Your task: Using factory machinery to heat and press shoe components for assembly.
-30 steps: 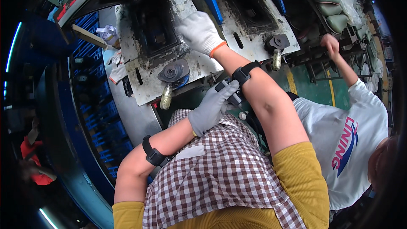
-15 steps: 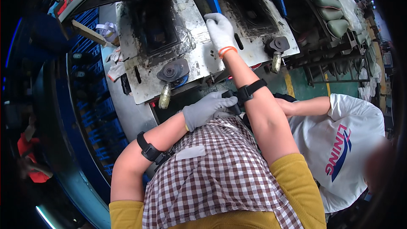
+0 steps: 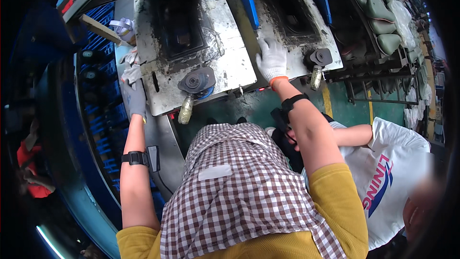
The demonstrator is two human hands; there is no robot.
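My left hand (image 3: 133, 100), in a grey glove, reaches to the metal ledge at the left. Its fingers look stretched out and apart at the lower end of some white work gloves (image 3: 130, 69); whether they grip them I cannot make out. In a white glove with an orange cuff, my right hand (image 3: 272, 60) is open. Its fingers are spread over the near left corner of the right metal plate (image 3: 299, 60), below a blue bar (image 3: 247, 2). Left of it is another stained plate (image 3: 230, 62), with a dark recessed mould (image 3: 179, 33).
Dark knobs with wrapped handles (image 3: 186, 110) (image 3: 316, 77) jut from the plates' front edges. A white and purple object (image 3: 123, 28) stands by a wooden bar (image 3: 99, 28). A co-worker in a white shirt (image 3: 390, 182) is close at my right. Racks hold grey-green padded pieces (image 3: 381, 9).
My left hand has left the black strap device on my right forearm and gone left to the white gloves. My right hand has shifted right and nearer, its fingers now spread.
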